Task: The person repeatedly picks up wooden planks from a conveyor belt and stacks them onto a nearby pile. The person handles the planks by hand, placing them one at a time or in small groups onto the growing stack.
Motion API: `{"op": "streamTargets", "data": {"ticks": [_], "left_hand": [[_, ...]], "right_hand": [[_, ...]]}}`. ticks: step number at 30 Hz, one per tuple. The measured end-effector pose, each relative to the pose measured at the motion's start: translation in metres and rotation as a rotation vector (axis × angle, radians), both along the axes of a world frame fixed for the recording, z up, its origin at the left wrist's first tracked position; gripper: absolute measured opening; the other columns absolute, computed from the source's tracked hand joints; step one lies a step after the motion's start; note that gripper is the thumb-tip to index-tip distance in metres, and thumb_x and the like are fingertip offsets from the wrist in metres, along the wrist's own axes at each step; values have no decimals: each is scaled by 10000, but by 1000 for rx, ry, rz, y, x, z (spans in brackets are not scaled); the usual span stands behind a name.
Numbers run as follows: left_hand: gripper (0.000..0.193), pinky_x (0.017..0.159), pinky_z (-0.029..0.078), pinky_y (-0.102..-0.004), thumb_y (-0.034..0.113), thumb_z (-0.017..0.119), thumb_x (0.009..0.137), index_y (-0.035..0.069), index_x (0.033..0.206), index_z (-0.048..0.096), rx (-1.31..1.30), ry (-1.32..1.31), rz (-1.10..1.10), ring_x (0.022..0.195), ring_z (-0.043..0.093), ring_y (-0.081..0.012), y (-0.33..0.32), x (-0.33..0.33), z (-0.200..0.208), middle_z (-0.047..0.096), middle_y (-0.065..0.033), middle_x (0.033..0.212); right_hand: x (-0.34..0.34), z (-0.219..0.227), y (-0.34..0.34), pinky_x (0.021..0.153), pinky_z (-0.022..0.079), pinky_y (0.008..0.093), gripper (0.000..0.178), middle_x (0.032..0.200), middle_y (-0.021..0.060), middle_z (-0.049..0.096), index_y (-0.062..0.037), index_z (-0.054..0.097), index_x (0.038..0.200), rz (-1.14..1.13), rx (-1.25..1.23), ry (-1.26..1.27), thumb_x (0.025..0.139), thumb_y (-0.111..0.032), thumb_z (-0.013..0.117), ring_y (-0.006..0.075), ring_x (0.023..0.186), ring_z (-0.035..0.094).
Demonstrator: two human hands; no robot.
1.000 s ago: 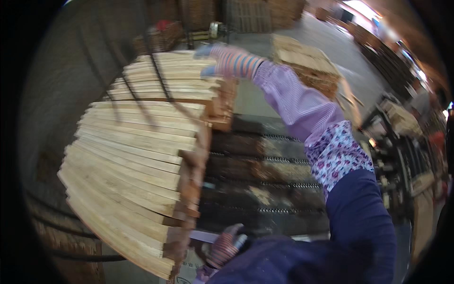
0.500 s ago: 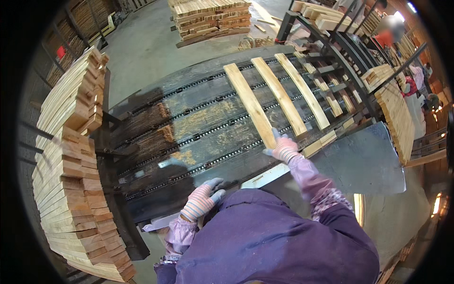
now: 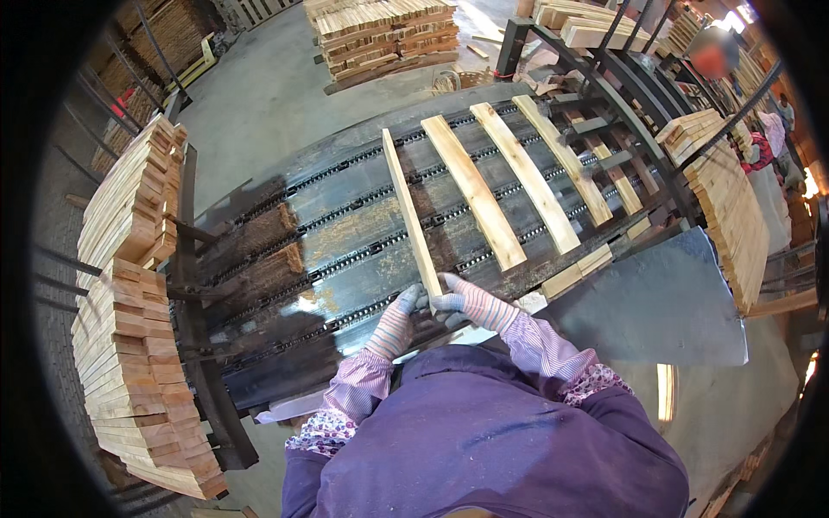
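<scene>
A narrow wooden board (image 3: 406, 203) stands tipped up on its edge across the chain conveyor (image 3: 354, 220), its near end between my hands. My right hand (image 3: 473, 304), in a striped glove with grey fingers, is closed on that near end from the right. From the left, my left hand (image 3: 397, 324), gloved alike, has its fingers bent against the same end. Just right of it a wider board (image 3: 473, 192) lies flat over the chains. Another flat board (image 3: 525, 177) and a paler flat board (image 3: 566, 160) follow, roughly parallel and spaced apart.
Tall stacks of boards (image 3: 142, 371) rise at my left behind a dark metal frame (image 3: 194, 328). A grey metal sheet (image 3: 648, 298) is at the right, beside a board stack (image 3: 730, 220). Farther off are a lumber pile (image 3: 384, 39), a black rack (image 3: 622, 104) and people at the far right.
My left hand has moved up and right to the board's end; my right hand has shifted left. A board now stands on edge between them. The flat boards appear slightly farther right.
</scene>
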State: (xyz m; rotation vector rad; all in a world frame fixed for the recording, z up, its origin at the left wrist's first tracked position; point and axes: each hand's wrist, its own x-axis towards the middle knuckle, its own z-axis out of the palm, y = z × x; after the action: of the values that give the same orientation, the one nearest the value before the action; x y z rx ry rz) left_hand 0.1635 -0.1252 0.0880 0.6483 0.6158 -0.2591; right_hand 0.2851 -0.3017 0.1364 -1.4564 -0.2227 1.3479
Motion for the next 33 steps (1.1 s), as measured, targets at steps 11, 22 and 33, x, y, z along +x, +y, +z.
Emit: {"op": "streamTargets", "data": {"ticks": [11,22,33], "left_hand": [[665,866,551,-342,622,600,1008,113,1436,586,146,-58,306,1065,654,-188,-49,30,35,699,-51,1241],[434,924,523,-285,342,610,1080,46,1397,615,490,-18,356,1045,640,-118,29,-105,9,717,-44,1182],[464,930,565,-326,327,610,1079,93,1474,540,288,123,493,1063,668,-125,56,-170,9,682,-36,1256]], "right_hand": [[32,20,3,953,539,338,444,1196,115,704,41,590,1311,-204,167,-428,970,-195,750,163,1089,651],[58,259,291,994,536,415,807,1284,273,674,-126,380,1595,222,767,-1212,898,-242,769,367,1175,691],[-57,350,514,943,590,442,995,1345,146,615,-402,378,1609,1240,255,-2058,796,-15,802,370,1166,679]]}}
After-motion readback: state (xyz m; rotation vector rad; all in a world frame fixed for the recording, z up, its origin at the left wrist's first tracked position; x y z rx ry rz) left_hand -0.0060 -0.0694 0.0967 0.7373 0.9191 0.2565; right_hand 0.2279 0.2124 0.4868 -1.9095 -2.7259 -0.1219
